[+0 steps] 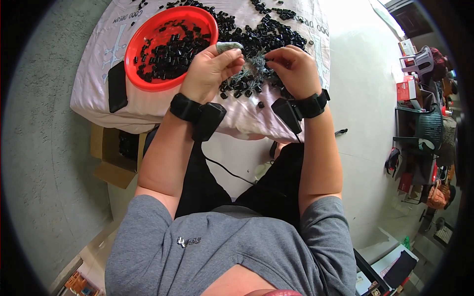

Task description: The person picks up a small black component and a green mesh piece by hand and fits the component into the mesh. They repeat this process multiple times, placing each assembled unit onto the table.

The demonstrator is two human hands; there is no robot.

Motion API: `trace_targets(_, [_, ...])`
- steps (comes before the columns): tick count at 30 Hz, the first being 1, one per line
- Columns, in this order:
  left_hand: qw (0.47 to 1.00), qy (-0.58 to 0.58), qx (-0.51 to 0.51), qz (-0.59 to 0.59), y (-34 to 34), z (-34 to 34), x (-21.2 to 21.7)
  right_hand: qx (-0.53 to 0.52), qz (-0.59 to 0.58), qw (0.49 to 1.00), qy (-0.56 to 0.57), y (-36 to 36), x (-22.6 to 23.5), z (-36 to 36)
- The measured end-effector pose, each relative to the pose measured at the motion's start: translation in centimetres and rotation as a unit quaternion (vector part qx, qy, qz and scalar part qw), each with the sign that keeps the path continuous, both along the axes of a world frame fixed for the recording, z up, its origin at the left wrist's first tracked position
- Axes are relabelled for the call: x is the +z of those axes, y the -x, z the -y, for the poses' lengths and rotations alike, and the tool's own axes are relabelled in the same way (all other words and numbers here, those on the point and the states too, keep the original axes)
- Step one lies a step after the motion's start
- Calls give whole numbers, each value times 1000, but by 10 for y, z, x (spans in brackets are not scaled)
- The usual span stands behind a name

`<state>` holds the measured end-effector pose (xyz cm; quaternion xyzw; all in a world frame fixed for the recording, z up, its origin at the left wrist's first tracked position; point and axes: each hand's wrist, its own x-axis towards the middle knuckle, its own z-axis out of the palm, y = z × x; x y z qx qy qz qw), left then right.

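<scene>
My left hand (213,70) is closed at the right rim of a red basin (132,74), thumb against the index finger. A grey cloth cover (229,47) wraps that fingertip; anything pinched there is too small to make out. My right hand (297,71) hovers over the table with thumb and fingers drawn together, and whatever is between them cannot be made out. Small black plastic pieces (281,34) lie heaped beyond and between my hands. Grey stringy shavings (256,68) sit among them. More black pieces (173,55) fill part of the basin.
A pale printed cloth (94,93) covers the table. A flat black rectangular object (117,88) lies left of the basin. Below the table's left edge stands an open cardboard box (113,153) with black contents. A cable (227,170) hangs over my lap. Chairs (424,123) stand far right.
</scene>
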<state>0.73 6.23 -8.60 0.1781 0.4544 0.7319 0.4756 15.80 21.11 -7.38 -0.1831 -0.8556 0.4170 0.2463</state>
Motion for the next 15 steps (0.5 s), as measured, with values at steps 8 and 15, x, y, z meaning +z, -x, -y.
trace_targets(8, [999,-13,21,27,10,2,-2,-13,94,975,-201,4,-21,1])
trace_targets(15, [999,-21,9,31,13,3,-5,-18,56,986,-156,0,-13,-7])
